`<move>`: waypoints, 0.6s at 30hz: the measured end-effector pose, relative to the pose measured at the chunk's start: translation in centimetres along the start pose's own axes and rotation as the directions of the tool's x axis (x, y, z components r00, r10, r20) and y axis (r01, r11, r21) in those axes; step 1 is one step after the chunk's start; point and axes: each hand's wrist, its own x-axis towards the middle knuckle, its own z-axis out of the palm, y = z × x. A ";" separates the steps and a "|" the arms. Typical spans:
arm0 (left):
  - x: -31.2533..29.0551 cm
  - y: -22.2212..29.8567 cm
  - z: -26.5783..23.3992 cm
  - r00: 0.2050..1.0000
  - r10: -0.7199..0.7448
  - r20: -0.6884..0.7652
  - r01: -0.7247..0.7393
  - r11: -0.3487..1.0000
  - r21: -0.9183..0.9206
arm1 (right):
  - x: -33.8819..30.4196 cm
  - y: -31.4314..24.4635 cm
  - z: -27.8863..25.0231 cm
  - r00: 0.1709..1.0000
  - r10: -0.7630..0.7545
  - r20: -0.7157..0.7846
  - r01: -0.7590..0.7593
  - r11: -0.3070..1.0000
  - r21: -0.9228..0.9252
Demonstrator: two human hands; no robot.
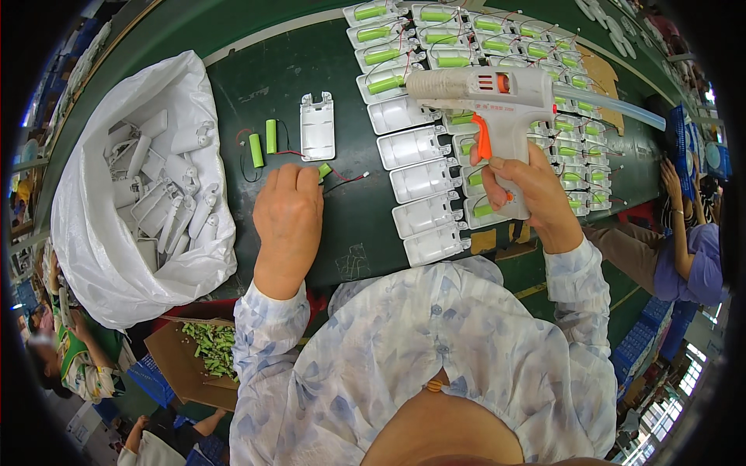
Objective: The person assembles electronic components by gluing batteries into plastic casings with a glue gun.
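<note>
In my right hand (pixel 536 182) is a white hot glue gun (pixel 509 89), its nozzle facing left over the white housings and a clear glue stick (pixel 614 102) running out of its back. My fingers wrap its handle below the orange trigger (pixel 482 138). My left hand (pixel 289 210) is closed, fingertips pinching a green battery cell (pixel 324 170) with thin wires and a small white plug. Just beyond it lies an empty white housing (pixel 317 128). Two more green cells (pixel 271 136) with wires stand next to that housing, on the dark green table.
At the left, a white woven sack (pixel 93 225) holds many white plastic parts. Rows of white housings (pixel 416 182), many with green cells, cover the table's right half. A cardboard box (pixel 175 361) of green cells sits below left. Other people (pixel 691 256) work nearby on both sides.
</note>
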 end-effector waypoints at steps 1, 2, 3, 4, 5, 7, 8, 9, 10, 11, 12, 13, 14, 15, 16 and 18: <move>0.1 0.0 0.0 0.999 -0.022 0.023 0.023 0.999 -0.027 | 0.0 0.2 -0.3 1.000 0.015 0.019 -0.014 1.000 -0.014; 0.2 -0.1 0.0 0.998 -0.042 0.048 0.045 0.998 -0.052 | 0.0 0.3 -0.5 0.999 0.029 0.037 -0.028 0.999 -0.027; 0.3 -0.2 0.1 0.998 -0.041 0.047 0.043 0.998 -0.054 | -0.1 0.2 -0.5 0.999 0.029 0.035 -0.028 0.999 -0.028; 0.4 -0.5 0.2 1.000 0.007 0.020 -0.006 0.997 -0.083 | -0.2 0.1 -0.4 1.000 -0.004 0.028 0.005 0.999 -0.034; 0.4 -0.6 0.3 0.999 0.053 -0.008 -0.054 0.993 -0.109 | -0.2 0.0 -0.4 0.999 -0.037 0.024 0.038 0.998 -0.041; 0.2 -0.1 -0.7 0.999 -0.046 -0.024 0.038 0.963 -0.266 | -0.5 -0.4 0.1 0.998 -0.052 0.026 0.053 0.998 -0.027; -0.1 0.2 -1.5 0.989 -0.146 -0.022 0.124 0.900 -0.417 | -0.8 -0.5 0.3 0.997 -0.066 0.029 0.066 0.998 -0.012; -0.4 0.2 -1.9 0.980 -0.198 -0.010 0.159 0.815 -0.558 | -1.1 -0.5 0.3 0.998 -0.063 0.027 0.063 0.998 -0.012; -0.6 0.0 -1.6 0.980 -0.198 -0.007 0.161 0.813 -0.559 | -1.4 -0.5 0.1 0.998 -0.055 0.035 0.056 0.997 -0.045; -1.0 -0.3 -1.2 0.953 -0.287 0.099 0.249 0.551 -0.797 | -1.6 -0.5 0.0 0.998 -0.048 0.048 0.052 0.996 -0.078; -1.2 -0.3 -1.0 0.916 -0.331 0.227 0.307 0.215 -0.927 | -1.8 -0.4 -0.1 0.998 -0.047 0.050 0.051 0.996 -0.078; -1.2 -0.3 -1.2 0.915 -0.273 0.295 0.323 0.063 -0.944 | -2.0 -0.2 -0.2 0.998 -0.027 0.052 0.031 0.997 -0.071; -1.2 -0.1 -1.1 0.915 -0.274 0.296 0.324 0.061 -0.944 | -2.2 0.0 -0.3 0.999 -0.007 0.051 0.010 0.998 -0.064; -1.2 0.3 -1.0 0.900 -0.266 0.345 0.364 0.022 -0.931 | -2.2 0.2 -0.5 0.999 -0.006 0.051 0.009 0.998 -0.065; -1.3 0.7 -0.8 0.883 -0.256 0.393 0.402 -0.017 -0.915 | -2.1 0.2 -0.8 0.997 0.032 0.077 -0.022 0.993 -0.119; -1.7 0.9 0.3 0.907 -0.265 0.329 0.370 0.124 -0.921 | -2.1 0.4 -0.9 0.993 0.070 0.097 -0.052 0.984 -0.173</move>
